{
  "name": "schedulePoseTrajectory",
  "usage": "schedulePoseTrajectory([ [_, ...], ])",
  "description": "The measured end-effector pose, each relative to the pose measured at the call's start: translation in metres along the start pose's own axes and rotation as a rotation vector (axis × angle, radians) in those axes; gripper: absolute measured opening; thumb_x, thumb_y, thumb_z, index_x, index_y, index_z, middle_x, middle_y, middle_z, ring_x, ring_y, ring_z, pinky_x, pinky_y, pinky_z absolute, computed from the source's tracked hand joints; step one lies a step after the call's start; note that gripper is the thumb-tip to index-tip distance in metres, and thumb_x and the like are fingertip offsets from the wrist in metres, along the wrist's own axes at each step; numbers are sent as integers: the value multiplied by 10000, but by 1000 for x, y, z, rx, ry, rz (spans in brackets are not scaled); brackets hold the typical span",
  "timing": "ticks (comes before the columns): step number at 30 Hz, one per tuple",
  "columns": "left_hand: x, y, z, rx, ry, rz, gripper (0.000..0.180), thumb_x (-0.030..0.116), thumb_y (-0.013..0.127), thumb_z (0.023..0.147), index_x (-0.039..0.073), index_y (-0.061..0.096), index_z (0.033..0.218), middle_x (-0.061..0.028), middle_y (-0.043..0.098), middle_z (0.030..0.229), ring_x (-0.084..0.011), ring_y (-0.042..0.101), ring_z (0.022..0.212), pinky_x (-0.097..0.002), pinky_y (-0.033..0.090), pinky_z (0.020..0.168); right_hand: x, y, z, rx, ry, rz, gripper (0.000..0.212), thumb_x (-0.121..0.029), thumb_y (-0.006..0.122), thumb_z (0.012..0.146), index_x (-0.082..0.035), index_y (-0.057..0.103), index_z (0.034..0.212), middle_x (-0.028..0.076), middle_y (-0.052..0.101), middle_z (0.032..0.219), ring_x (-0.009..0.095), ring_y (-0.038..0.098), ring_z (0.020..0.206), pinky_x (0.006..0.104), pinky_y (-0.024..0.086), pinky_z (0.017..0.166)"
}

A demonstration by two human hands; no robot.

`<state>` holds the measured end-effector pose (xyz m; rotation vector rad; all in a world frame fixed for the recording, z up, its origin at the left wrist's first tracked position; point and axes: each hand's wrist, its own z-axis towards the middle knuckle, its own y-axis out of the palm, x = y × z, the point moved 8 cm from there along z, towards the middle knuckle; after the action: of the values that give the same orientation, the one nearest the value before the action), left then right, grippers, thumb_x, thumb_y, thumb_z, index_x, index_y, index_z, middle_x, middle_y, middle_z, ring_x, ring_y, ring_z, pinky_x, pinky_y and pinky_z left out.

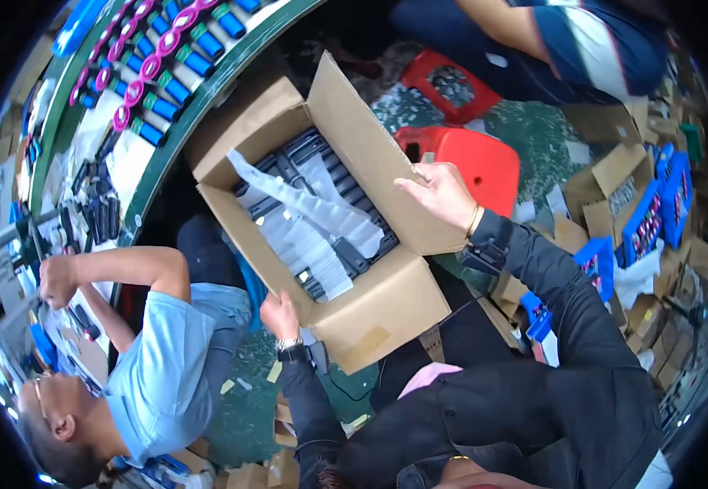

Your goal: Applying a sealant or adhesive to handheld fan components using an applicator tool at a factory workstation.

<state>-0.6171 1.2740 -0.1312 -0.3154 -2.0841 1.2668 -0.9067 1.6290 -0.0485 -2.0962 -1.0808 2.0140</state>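
This looks like a workshop or small factory floor where goods are assembled and packed. At the upper left, a green-edged tabletop (140,165) carries rows of matching blue cylinders (193,59) and a line of pink rings (150,67). A worker in a light blue shirt (166,375) is beside it at the lower left. In the middle, an open carton (378,326) holds black pieces (339,169) and white wrapping. Brown boxes (615,175) and blue trays (643,222) crowd the right side, while red plastic stools (492,167) stand at the upper right on a green floor (240,411) strewn with scraps.
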Motion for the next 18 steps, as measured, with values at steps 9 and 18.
schedulePoseTrajectory([
  [9, 100, -84, -93, 15, 156, -94, 289, 265, 684, 956, -17, 742, 974, -261, 724, 889, -440, 716, 833, -482, 538, 710, -72, -143, -118, 68, 54, -31, 217, -152, 748, 977, 39, 747, 1079, 94, 769, 863, 65, 654, 757, 293, 531, 669],
  [18, 202, -34, -126, -163, 255, -129, 251, 218, 673, 963, -22, 745, 958, -255, 716, 848, -437, 716, 804, -476, 551, 707, -67, -264, -150, 185, 43, -162, 226, -180, 778, 949, 39, 724, 926, 136, 713, 758, 127, 614, 641, 323, 493, 606],
])
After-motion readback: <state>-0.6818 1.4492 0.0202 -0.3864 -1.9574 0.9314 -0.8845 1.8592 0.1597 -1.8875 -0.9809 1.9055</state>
